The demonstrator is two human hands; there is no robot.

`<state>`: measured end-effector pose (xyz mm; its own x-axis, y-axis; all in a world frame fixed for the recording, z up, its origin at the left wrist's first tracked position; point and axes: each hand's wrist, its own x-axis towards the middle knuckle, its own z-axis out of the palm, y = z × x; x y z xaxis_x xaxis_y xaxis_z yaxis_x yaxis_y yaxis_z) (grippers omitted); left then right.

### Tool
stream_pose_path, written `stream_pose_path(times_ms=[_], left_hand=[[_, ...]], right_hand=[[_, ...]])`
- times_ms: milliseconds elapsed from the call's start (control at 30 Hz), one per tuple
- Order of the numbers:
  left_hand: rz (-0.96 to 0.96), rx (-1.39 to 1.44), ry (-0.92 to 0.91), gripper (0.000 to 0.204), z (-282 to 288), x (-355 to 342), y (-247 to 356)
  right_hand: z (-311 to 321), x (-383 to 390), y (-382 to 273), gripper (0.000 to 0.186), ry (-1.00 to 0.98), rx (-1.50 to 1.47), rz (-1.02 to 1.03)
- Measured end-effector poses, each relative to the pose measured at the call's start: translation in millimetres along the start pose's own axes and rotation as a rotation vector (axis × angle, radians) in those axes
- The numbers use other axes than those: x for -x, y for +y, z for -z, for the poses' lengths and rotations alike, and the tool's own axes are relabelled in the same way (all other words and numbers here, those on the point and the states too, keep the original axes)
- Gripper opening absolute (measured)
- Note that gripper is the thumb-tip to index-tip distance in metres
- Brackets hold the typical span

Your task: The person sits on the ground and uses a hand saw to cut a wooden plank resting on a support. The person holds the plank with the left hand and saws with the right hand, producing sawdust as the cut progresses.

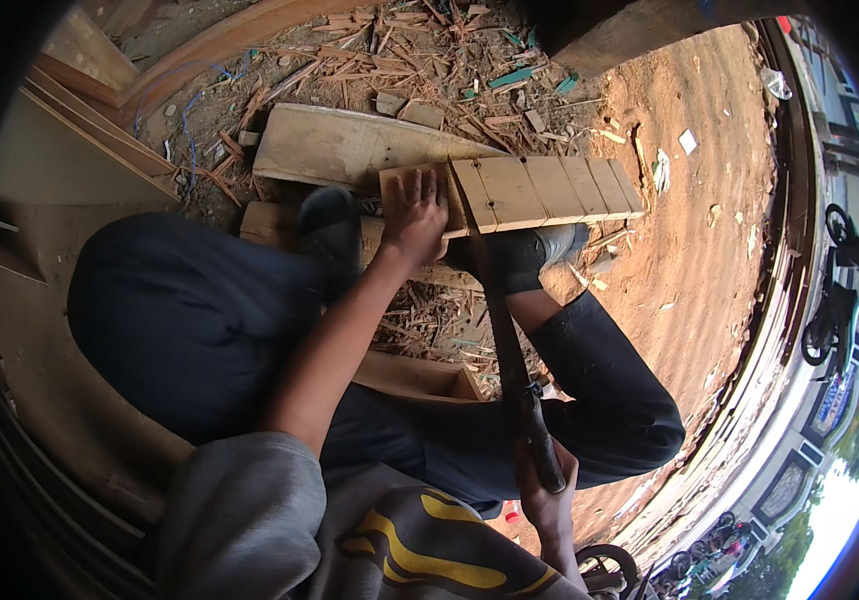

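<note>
A pale wooden board (539, 190) with several dark lines across it lies over my feet and another plank. My left hand (415, 215) holds its left end, fingers over the top face; the thumb is hidden. My right hand (549, 490) is closed round the dark handle of a handsaw (505, 330). The long saw blade slants up from the handle to the board. It meets the board just right of my left hand, along a crosswise line.
A wider plank (349, 145) lies behind the board. Wood splinters (369, 55) litter the ground beyond. A thick timber (649, 30) juts in at the top. Panels (69, 150) stand at the left. Bare earth (709, 230) stretches right, with motorbikes (829, 320) farther off.
</note>
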<state>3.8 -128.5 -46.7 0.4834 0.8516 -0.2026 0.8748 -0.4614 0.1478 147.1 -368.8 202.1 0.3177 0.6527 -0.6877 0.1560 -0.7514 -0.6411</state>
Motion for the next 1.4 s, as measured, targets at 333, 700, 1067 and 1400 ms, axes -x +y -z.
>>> stream_pose_path(times_ms=[333,700,1067,1400], left_hand=[[-0.014,0.001,0.083,0.079,-2.6,0.5,0.0],[0.010,0.023,0.012,0.088,1.3,-3.8,-0.1],[-0.007,-0.020,-0.006,0.090,1.5,-4.8,0.7],[-0.007,-0.004,-0.014,0.086,2.3,-3.7,-1.2]], right_hand=[[7.5,-1.4,-4.4,0.012,-0.014,0.066,0.015],[20.4,13.4,10.2,0.007,-0.026,-0.004,-0.059],[25.9,1.1,-1.1,0.006,-0.027,0.031,-0.057],[8.6,-4.1,-3.9,0.009,-0.030,-0.015,-0.045]])
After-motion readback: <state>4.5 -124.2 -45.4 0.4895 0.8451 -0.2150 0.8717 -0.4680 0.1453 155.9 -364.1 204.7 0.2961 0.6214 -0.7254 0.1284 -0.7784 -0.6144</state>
